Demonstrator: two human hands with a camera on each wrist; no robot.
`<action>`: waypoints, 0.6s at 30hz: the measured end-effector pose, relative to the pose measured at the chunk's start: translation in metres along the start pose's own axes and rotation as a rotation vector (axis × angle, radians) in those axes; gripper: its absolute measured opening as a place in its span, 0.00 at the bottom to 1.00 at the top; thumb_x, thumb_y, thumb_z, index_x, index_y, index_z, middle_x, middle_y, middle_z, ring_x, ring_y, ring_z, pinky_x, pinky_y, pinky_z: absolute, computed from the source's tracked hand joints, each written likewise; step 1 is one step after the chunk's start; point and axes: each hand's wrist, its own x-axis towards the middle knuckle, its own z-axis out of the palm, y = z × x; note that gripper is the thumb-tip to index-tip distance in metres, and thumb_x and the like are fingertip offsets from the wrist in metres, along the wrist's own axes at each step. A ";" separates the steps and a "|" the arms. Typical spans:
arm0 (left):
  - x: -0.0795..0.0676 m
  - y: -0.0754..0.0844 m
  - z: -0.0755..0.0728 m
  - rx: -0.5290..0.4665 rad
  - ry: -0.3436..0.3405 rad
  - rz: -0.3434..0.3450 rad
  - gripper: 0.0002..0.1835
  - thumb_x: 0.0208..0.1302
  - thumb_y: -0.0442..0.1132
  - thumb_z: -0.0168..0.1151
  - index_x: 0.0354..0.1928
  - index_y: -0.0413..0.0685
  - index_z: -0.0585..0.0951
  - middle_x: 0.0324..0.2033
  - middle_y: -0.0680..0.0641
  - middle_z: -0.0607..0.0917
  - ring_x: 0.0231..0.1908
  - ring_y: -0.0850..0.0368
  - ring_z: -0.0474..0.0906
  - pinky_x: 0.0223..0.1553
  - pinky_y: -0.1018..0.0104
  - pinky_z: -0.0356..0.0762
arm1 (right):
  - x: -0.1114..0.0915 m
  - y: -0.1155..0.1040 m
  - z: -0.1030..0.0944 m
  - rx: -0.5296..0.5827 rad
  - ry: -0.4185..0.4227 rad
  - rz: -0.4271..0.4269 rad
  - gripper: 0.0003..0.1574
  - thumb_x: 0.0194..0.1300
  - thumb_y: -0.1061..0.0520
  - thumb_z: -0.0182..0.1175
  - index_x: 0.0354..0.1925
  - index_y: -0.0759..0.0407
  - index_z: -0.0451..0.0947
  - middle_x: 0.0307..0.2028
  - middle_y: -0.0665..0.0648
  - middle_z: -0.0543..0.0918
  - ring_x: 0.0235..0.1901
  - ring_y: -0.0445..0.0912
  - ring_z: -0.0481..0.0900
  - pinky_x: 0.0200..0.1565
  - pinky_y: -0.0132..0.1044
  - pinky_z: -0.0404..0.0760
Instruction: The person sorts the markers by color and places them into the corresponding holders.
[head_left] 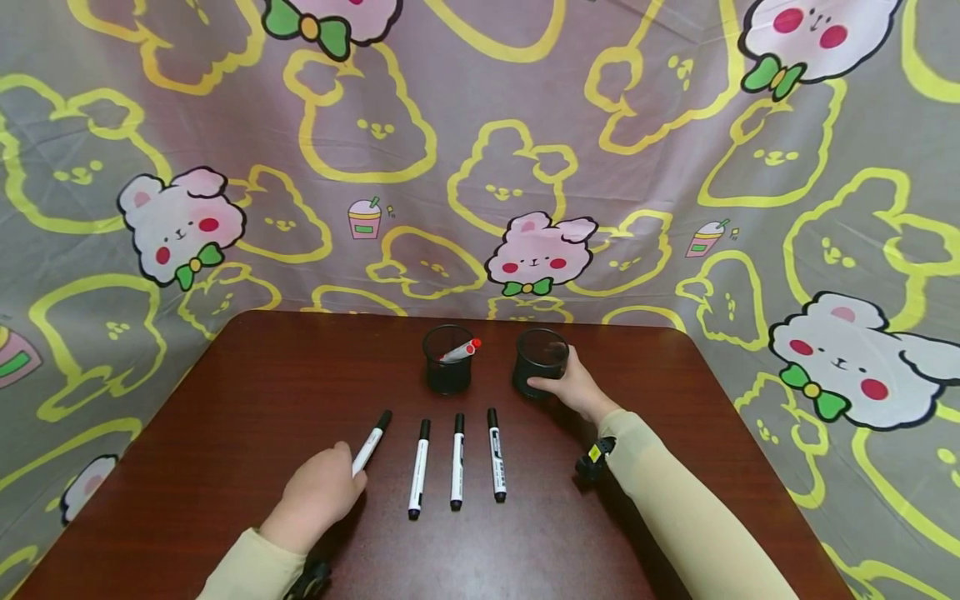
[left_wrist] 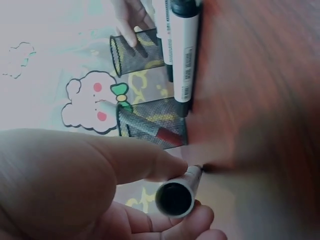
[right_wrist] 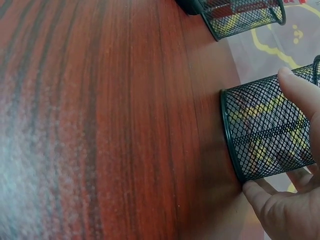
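My left hand [head_left: 318, 492] pinches a white marker [head_left: 368, 450] with a black cap between thumb and fingers, low over the table's left side. In the left wrist view, the held marker [left_wrist: 176, 198] shows its dark round end toward the camera. At the back of the table, my right hand [head_left: 579, 387] holds a black mesh pen cup [head_left: 531, 377] from its right side. Thumb and fingers spread around the upright cup's mesh wall [right_wrist: 267, 125] in the right wrist view. Beside it, a second mesh pen cup [head_left: 448, 380] contains a leaning red-and-white marker [head_left: 461, 351].
Three black-capped white markers lie side by side mid-table: a left one [head_left: 419, 471], a middle one [head_left: 457, 462] and a right one [head_left: 497, 457]. Behind the dark wooden table [head_left: 300, 358] hangs a cartoon-printed curtain [head_left: 420, 267].
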 end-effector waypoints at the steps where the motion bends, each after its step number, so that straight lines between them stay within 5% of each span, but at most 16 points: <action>1: -0.001 0.000 -0.001 0.004 0.012 0.002 0.15 0.65 0.39 0.66 0.35 0.32 0.74 0.22 0.44 0.77 0.22 0.49 0.76 0.25 0.51 0.76 | 0.000 0.000 0.000 0.000 0.000 -0.002 0.57 0.59 0.55 0.77 0.74 0.58 0.52 0.69 0.65 0.70 0.70 0.59 0.70 0.72 0.58 0.64; 18: -0.007 -0.001 -0.011 -0.043 0.232 0.055 0.11 0.62 0.36 0.67 0.32 0.40 0.73 0.23 0.46 0.75 0.21 0.50 0.74 0.23 0.51 0.73 | 0.002 0.001 0.000 0.017 -0.003 -0.011 0.56 0.59 0.57 0.77 0.73 0.57 0.53 0.69 0.64 0.70 0.70 0.59 0.70 0.72 0.59 0.64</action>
